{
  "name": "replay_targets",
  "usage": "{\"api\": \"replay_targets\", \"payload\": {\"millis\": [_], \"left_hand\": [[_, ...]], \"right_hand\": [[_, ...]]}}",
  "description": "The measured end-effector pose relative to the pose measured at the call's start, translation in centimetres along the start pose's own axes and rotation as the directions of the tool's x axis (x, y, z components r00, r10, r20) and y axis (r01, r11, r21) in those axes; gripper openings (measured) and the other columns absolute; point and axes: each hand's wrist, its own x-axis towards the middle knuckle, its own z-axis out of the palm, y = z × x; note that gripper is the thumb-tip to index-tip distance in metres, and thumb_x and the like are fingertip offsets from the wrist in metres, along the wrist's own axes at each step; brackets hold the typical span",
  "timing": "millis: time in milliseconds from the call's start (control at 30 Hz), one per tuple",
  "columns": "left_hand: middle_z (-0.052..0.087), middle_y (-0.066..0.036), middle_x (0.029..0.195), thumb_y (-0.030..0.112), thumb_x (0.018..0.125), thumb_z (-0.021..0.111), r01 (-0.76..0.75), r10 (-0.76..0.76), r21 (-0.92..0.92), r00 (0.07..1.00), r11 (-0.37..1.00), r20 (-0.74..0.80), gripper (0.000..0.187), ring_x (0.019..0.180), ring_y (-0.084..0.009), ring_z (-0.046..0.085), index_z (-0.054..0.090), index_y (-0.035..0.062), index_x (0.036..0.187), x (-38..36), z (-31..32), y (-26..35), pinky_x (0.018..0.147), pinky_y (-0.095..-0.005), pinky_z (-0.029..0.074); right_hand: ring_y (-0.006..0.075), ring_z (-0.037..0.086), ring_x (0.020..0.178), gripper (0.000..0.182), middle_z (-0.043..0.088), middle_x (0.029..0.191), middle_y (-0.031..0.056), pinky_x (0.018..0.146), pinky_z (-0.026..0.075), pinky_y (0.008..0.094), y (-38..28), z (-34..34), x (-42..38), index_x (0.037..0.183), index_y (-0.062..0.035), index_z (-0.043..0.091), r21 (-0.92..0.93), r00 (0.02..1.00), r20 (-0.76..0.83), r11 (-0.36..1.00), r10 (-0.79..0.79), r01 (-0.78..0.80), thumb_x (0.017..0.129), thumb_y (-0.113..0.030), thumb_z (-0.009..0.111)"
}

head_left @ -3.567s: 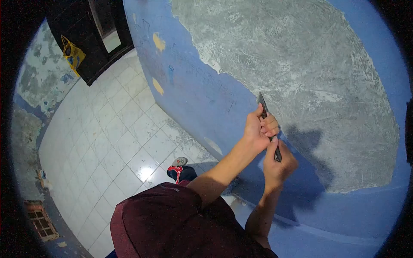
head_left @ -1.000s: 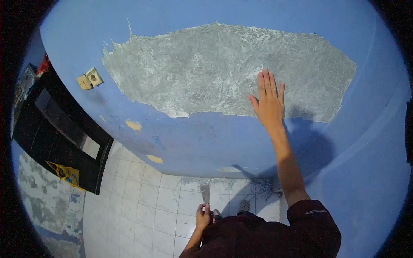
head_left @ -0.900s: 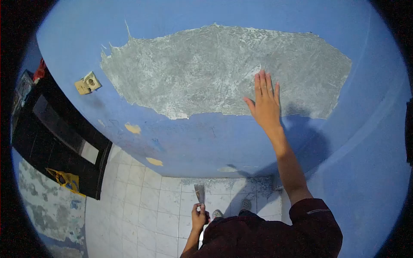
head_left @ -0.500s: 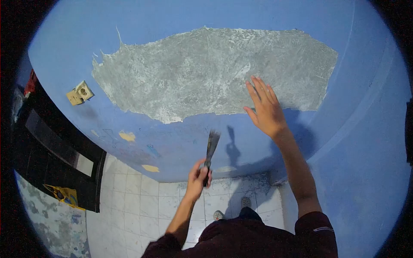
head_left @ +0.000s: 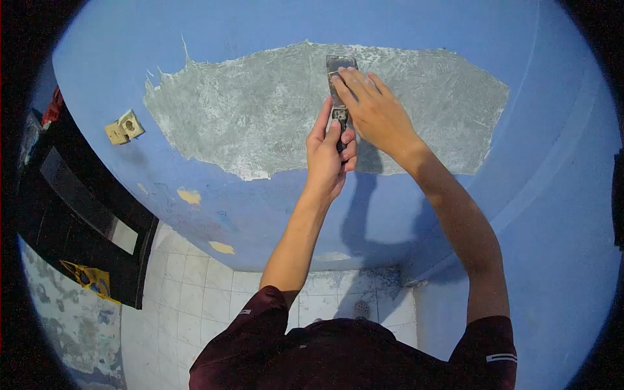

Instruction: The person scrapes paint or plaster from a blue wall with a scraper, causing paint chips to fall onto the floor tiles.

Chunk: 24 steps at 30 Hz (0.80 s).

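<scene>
My left hand (head_left: 329, 156) is closed around the dark handle of a putty knife (head_left: 341, 63), which points up. Its flat blade lies against the bare grey patch (head_left: 247, 114) on the blue wall, near the patch's upper middle. With fingers stretched out, my right hand (head_left: 380, 114) lies over the blade from the right; its thumb is hidden. Part of the blade is covered by these fingers. Ragged whitish edges border the patch where the blue paint ends.
To the left, a cream wall socket (head_left: 125, 127) sits near the patch. Lower left are a dark piece of furniture (head_left: 84, 208) and a yellow bag (head_left: 91, 279). White floor tiles (head_left: 188, 286) lie below, with a shoe (head_left: 361, 309) by the wall's foot.
My left hand has raised the putty knife from below the patch onto it. The right hand has moved left and up from the wall onto the blade.
</scene>
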Motion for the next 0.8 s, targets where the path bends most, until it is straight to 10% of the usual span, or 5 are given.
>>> {"api": "replay_targets", "payload": {"millis": [800], "left_hand": [[0.039,0.001,0.075,0.021,0.102,0.046,0.005,-0.006,-0.070,1.000,0.998,-0.009,0.054,0.049,-0.0057,0.032,0.028,0.0194,0.153,2.5,0.8,-0.8,0.034,-0.0173,0.027]], "right_hand": [[0.0362,0.057,0.107,0.044,0.060,0.112,0.0268,0.099,0.045,0.0417,1.0,2.7,3.5,0.104,0.0136,0.065,-0.262,0.989,-0.145,0.963,0.023,-0.061,0.075,-0.018,0.056]]}}
